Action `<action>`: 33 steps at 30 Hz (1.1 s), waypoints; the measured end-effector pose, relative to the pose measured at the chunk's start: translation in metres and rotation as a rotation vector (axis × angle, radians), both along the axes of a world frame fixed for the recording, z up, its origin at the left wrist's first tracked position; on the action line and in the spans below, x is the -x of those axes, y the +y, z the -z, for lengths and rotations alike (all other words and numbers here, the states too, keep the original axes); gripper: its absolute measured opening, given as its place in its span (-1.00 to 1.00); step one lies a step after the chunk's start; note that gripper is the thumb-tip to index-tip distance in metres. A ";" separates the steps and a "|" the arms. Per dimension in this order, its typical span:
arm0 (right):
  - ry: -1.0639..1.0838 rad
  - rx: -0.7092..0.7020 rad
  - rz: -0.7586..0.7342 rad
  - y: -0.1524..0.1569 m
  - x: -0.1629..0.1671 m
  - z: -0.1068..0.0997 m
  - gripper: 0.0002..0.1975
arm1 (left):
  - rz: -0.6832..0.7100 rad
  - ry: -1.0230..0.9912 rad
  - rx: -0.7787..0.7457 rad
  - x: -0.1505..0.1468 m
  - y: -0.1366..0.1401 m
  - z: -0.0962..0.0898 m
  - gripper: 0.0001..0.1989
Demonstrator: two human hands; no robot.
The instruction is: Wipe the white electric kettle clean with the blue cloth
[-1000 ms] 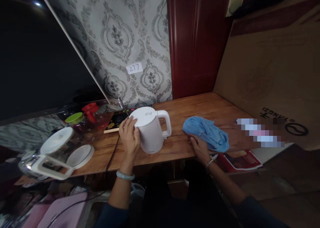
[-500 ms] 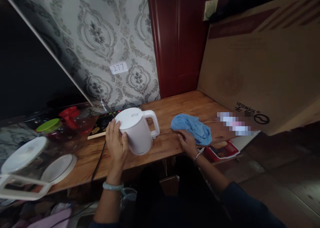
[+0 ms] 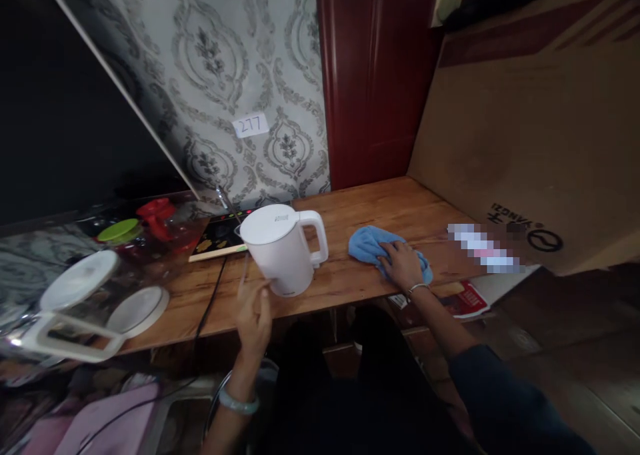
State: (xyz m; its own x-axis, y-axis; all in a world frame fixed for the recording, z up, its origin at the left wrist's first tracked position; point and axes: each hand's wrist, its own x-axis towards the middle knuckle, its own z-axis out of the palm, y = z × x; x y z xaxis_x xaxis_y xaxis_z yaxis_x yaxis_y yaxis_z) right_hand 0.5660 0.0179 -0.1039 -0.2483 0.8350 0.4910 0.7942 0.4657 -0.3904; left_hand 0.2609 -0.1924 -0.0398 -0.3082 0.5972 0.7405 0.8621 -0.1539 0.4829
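Observation:
A white electric kettle [image 3: 280,255] stands upright on the wooden counter [image 3: 345,288], its lid closed and its handle to the right. Just in front of its lower left side is my left hand [image 3: 255,315], fingers apart and somewhat blurred, holding nothing. Whether a fingertip still touches the kettle I cannot tell. To the right lies a crumpled blue cloth [image 3: 367,245]. My right hand [image 3: 404,265] rests on top of this cloth, with its fingers spread over it and not closed round it.
On the left are a black induction cooktop [image 3: 220,232], a red-topped jug [image 3: 160,218], a green-lidded jar [image 3: 119,232] and a clear pitcher [image 3: 80,282] beside a round white lid [image 3: 137,312]. A large cardboard box [image 3: 525,142] stands at right. A black cord [image 3: 210,302] crosses the counter's front edge.
My left hand has come off the kettle's upper left side and dropped lower. My right hand has moved from the cloth's front edge onto its top. The view has shifted slightly.

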 end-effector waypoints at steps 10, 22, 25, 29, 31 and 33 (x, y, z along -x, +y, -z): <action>0.563 0.068 -0.325 -0.117 0.059 -0.037 -0.71 | 0.540 -0.488 0.364 -0.064 -0.012 0.010 -0.25; 0.470 0.033 -0.872 -0.146 0.102 -0.112 -0.62 | -0.010 -0.571 -0.031 -0.045 -0.034 -0.032 -0.50; 0.498 -0.131 -0.683 -0.119 0.108 -0.136 -0.67 | -0.090 -0.354 -0.103 -0.012 -0.025 -0.073 -0.53; 0.506 -0.261 -0.599 -0.085 0.128 -0.153 -0.63 | -0.120 -0.007 -0.144 0.016 0.011 -0.118 -0.45; 0.508 -0.274 -0.565 -0.071 0.141 -0.149 -0.61 | -0.046 0.213 0.004 0.019 0.035 -0.129 -0.43; 0.497 -0.253 -0.543 -0.058 0.153 -0.139 -0.62 | 0.005 0.374 0.184 0.017 0.055 -0.135 -0.45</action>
State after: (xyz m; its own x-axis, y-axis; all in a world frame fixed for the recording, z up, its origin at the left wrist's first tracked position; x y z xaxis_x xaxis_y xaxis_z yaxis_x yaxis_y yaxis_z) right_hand 0.4135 -0.0404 0.0349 -0.2911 0.5075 0.8110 0.1888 0.8615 -0.4714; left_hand 0.2441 -0.1372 0.0951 -0.0345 0.7311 0.6814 0.9827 -0.0992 0.1562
